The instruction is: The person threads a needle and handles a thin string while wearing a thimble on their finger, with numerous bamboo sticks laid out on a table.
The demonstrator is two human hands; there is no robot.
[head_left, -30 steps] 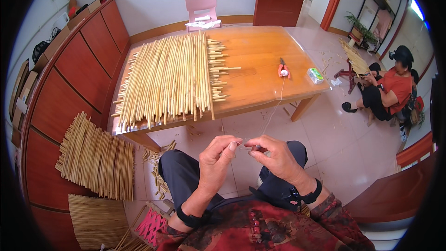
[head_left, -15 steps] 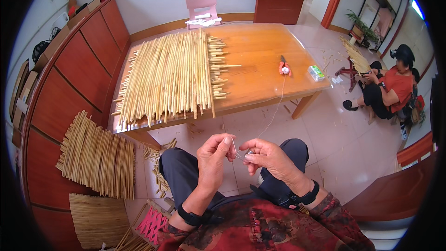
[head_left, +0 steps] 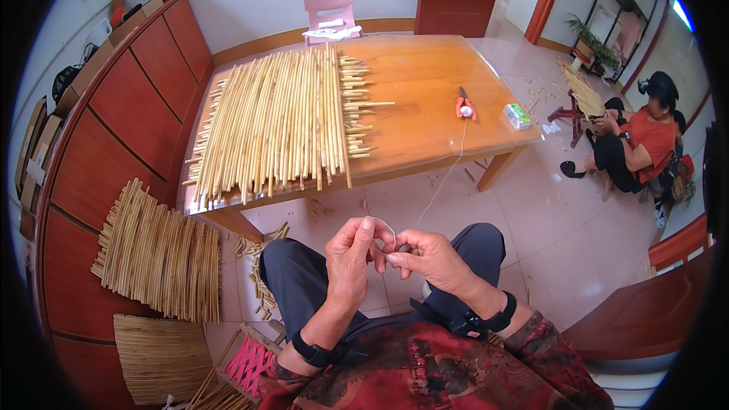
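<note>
Above my lap, both hands work close together on a thin white thread point(head_left: 439, 195). My left hand point(head_left: 349, 260) pinches the thread between thumb and forefinger, and a loop of it arches over toward the other hand. My right hand point(head_left: 431, 260) is closed in a pinch on the thread, its fingertips touching or nearly touching my left fingers. Whether it holds anything more is hidden. From there the thread rises to a small white ball of thread point(head_left: 465, 112) on the table, resting at the handles of red pliers point(head_left: 462, 98).
The wooden table point(head_left: 425, 68) carries a wide layer of straw-coloured sticks point(head_left: 273, 121) and a small green-and-white box point(head_left: 517, 116). Bound stick mats point(head_left: 163, 258) lean by red cabinets point(head_left: 114, 159). A person point(head_left: 649, 137) sits at right. A pink chair point(head_left: 329, 7) stands behind.
My right hand has moved slightly left and up, closing the gap to my left hand. The thread loop between them now arches higher, and a small shiny thing at my right fingertips no longer shows.
</note>
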